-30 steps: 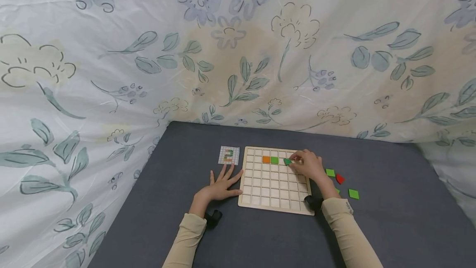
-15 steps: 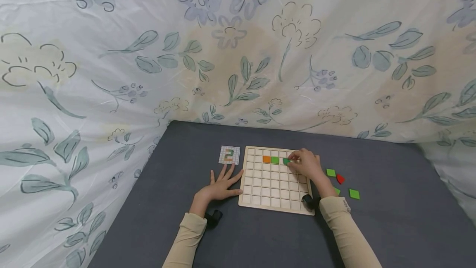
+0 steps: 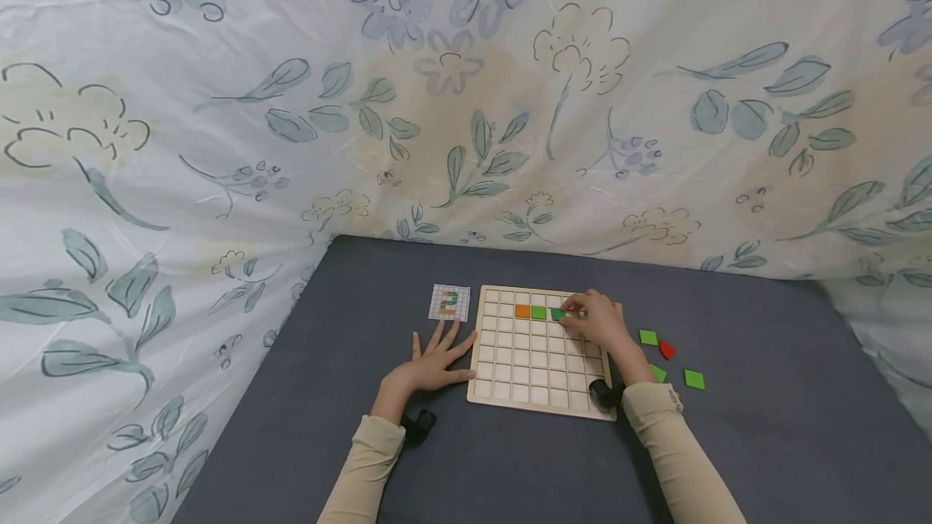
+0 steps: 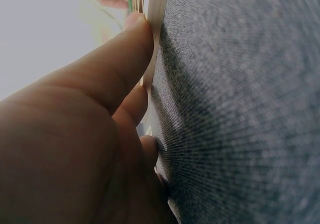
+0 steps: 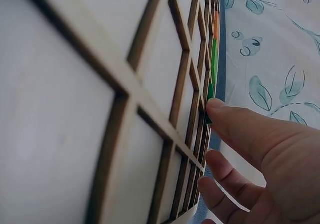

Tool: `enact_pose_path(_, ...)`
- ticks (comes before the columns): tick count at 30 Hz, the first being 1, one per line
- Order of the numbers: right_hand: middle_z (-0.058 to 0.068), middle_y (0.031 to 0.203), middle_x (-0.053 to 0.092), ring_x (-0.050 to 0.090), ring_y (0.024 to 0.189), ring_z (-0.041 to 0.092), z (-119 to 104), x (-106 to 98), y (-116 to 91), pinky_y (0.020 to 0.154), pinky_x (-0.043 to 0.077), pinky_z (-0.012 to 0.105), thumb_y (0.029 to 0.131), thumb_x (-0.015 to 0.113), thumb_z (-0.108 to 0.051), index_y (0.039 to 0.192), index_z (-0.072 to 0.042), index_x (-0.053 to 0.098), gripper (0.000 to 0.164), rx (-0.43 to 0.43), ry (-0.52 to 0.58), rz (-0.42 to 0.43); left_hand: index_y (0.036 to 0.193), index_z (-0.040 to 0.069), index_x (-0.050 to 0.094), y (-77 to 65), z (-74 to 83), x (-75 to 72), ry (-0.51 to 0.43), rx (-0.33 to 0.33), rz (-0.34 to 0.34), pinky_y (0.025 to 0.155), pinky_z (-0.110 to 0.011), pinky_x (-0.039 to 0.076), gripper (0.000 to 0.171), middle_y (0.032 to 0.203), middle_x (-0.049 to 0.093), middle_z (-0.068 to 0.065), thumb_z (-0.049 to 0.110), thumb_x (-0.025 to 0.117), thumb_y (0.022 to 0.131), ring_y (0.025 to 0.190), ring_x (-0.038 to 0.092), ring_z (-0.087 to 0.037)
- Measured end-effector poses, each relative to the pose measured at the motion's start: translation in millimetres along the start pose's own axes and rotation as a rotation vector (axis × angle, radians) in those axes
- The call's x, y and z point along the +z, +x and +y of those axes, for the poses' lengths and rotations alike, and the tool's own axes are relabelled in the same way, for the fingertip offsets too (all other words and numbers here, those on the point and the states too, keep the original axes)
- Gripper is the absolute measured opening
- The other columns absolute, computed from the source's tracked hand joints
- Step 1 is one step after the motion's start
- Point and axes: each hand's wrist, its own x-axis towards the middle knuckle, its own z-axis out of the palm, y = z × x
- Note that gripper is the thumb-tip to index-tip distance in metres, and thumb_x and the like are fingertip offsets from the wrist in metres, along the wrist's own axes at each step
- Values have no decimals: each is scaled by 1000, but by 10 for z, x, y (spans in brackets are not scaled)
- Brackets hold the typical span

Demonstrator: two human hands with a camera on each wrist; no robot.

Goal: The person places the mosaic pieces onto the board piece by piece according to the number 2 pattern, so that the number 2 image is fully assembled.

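A wooden grid board [image 3: 510, 362] lies on the dark cloth. In its second row sit an orange square tile [image 3: 523, 311] and, directly right of it, a light green tile [image 3: 539, 313]. Beside that, a dark green tile [image 3: 557, 314] is between the thumb and fingers of my right hand [image 3: 599, 323]. The right wrist view shows the thumb [image 5: 235, 124] against this tile [image 5: 209, 97], low at the grid. My left hand [image 3: 429, 366] lies with fingers spread, its thumb [image 4: 125, 52] and a finger touching the board's left edge.
A small printed pattern card [image 3: 449, 302] lies left of the board, by my left fingertips. Right of the board are a red piece [image 3: 666, 349] and several light green tiles [image 3: 694, 379]. A floral curtain [image 3: 466, 103] hangs behind the table.
My right hand has moved slightly left with the dark green tile, which has gone from tilted to flatter and closer to the light green tile. The left hand has stayed in place.
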Motion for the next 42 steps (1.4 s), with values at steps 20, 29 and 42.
enact_pose_path(20,6,92,58,50,78,21,38,9,10,76,28,50,84,69,-22,103,-16,72,20,-13,15,-30,150,29,15,1,1,-2,4,4,-1,102,-68,-14,70,157,-3,-8,49,48,92,142,-12,-34)
enact_pose_path(29,6,89,57,46,73,17,45,-21,-5,76,26,50,85,69,-24,104,-16,72,21,-30,-1,-35,150,29,15,5,-5,4,8,3,-1,102,-68,-14,70,157,-2,-8,50,49,92,142,-11,-34)
enact_pose_path(42,5,90,58,46,69,15,143,-99,-95,75,28,49,87,66,-24,106,-16,71,21,-30,0,7,150,28,16,5,-17,16,-1,4,6,102,-68,-14,70,157,-1,-8,50,49,92,142,-11,-34)
